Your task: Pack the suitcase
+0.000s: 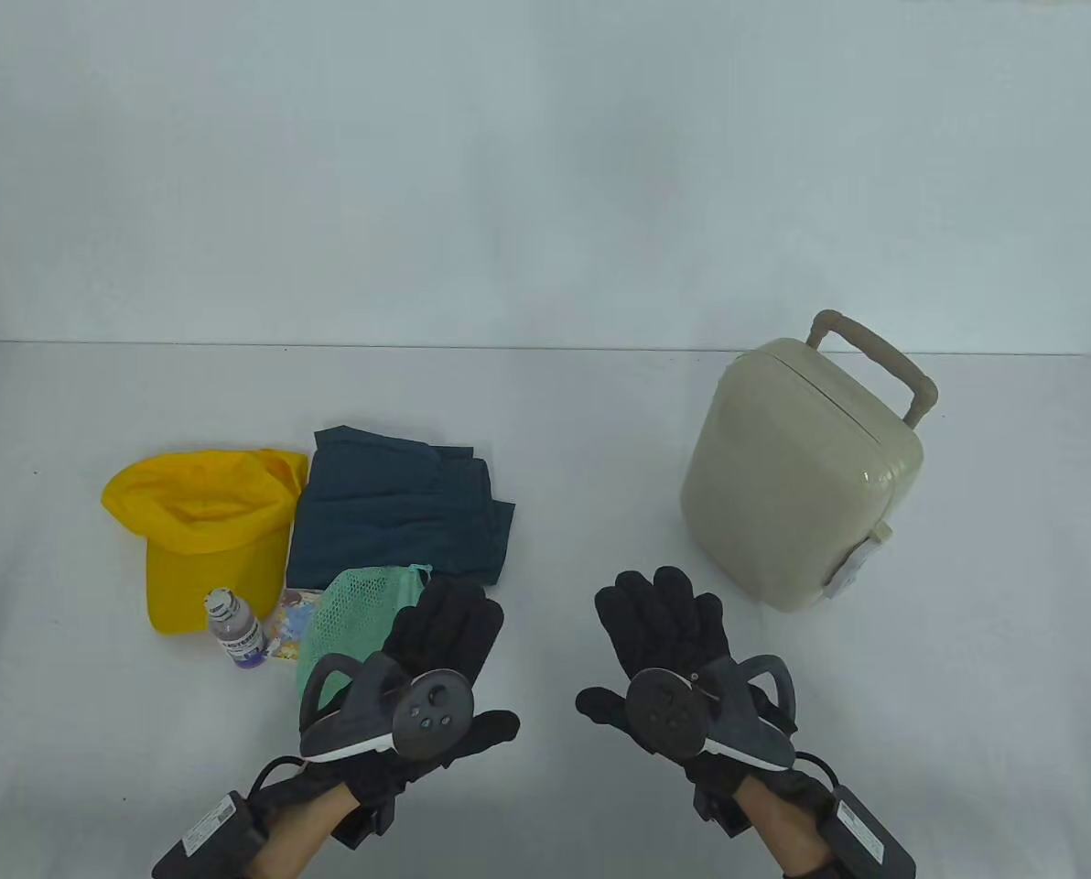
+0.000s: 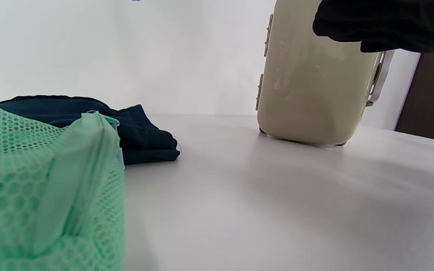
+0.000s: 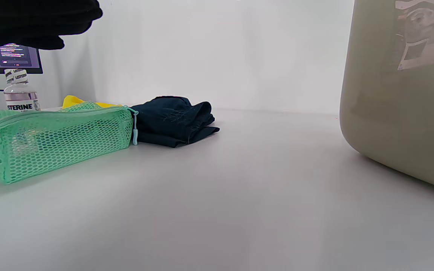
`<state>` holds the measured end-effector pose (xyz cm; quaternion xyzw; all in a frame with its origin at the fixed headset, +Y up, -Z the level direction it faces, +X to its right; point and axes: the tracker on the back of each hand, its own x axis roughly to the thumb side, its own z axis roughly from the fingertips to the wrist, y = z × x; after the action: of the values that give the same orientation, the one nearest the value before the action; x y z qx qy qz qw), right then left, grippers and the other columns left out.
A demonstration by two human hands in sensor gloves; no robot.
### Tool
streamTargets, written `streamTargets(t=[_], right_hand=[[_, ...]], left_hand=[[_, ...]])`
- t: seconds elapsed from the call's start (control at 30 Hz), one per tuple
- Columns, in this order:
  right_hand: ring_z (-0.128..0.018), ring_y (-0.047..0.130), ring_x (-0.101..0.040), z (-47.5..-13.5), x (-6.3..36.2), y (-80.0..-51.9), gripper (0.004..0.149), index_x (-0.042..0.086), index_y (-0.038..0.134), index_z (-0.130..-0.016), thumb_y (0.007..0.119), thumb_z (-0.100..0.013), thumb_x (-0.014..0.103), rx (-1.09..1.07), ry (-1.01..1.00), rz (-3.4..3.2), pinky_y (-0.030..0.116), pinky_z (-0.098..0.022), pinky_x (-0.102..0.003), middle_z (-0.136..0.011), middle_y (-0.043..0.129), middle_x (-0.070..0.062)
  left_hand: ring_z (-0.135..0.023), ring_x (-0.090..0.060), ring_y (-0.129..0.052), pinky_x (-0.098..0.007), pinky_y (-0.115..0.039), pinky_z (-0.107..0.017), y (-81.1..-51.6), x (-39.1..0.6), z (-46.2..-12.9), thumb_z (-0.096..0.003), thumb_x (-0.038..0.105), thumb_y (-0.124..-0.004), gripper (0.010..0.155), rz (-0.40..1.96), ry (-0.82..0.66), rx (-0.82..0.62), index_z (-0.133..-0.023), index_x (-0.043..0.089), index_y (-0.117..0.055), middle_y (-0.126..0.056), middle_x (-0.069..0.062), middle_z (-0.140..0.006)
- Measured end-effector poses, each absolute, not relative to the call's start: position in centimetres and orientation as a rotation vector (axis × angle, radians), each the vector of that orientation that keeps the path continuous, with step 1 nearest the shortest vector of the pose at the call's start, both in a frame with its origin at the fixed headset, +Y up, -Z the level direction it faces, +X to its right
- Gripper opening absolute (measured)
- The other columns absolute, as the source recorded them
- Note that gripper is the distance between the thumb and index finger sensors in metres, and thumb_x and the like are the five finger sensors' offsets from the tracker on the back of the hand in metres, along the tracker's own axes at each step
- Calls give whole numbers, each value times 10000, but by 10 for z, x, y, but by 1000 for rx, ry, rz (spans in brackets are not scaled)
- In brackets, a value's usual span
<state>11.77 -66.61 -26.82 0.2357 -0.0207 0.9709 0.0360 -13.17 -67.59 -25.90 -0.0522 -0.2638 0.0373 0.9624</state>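
A small beige suitcase (image 1: 797, 476) stands shut on the right of the table, handle up; it also fills the right of the right wrist view (image 3: 401, 105) and shows in the left wrist view (image 2: 315, 82). On the left lie a yellow cap (image 1: 199, 522), folded dark blue shorts (image 1: 399, 504), a green mesh pouch (image 1: 353, 618) and a small mouthwash bottle (image 1: 232, 630). My left hand (image 1: 445, 632) hovers flat with straight fingers beside the pouch. My right hand (image 1: 664, 623) hovers flat left of the suitcase. Both hold nothing.
A patterned card or packet (image 1: 291, 624) lies between the bottle and the pouch. The table's back edge (image 1: 545, 346) meets a pale wall. A screen (image 3: 8, 58) shows far left in the right wrist view.
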Motion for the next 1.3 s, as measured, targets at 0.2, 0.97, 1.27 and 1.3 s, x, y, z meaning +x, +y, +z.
streamTargets(t=[0.2,0.97,1.27,1.3], right_hand=[[-1119,302,-491,-268,117,-665,912,184,212,-1126,419,-422,726,722,-78,2983,360,-759,-671,-1228,271,-114],[-1114,484,-457,-309,136,-577,875,189,285,-1126,459,-444,710,448,-372,3048,494,-756,-644,-1218,364,-111],[-1014,682,-467,-383,189,-515,903,118,395,-1120,521,-452,714,-258,-364,3325,648,-656,-654,-1167,525,-181],[-1004,695,-473,-390,194,-515,911,111,397,-1121,520,-451,717,-313,-319,3350,658,-645,-660,-1162,537,-186]], left_hand=[[-1099,-466,-115,-587,-333,-798,-673,-131,-257,-454,704,-516,974,69,-537,-87,-1115,142,-72,-62,-185,-1188],[-1100,-469,-130,-587,-343,-797,-667,-138,-258,-459,697,-525,969,91,-509,-63,-1118,139,-85,-74,-186,-1189],[-1101,-471,-135,-589,-346,-796,-661,-147,-259,-461,692,-532,966,88,-480,-36,-1119,140,-90,-80,-189,-1190],[-1101,-471,-136,-588,-345,-797,-661,-149,-260,-462,692,-532,966,87,-471,-36,-1120,139,-91,-82,-188,-1190]])
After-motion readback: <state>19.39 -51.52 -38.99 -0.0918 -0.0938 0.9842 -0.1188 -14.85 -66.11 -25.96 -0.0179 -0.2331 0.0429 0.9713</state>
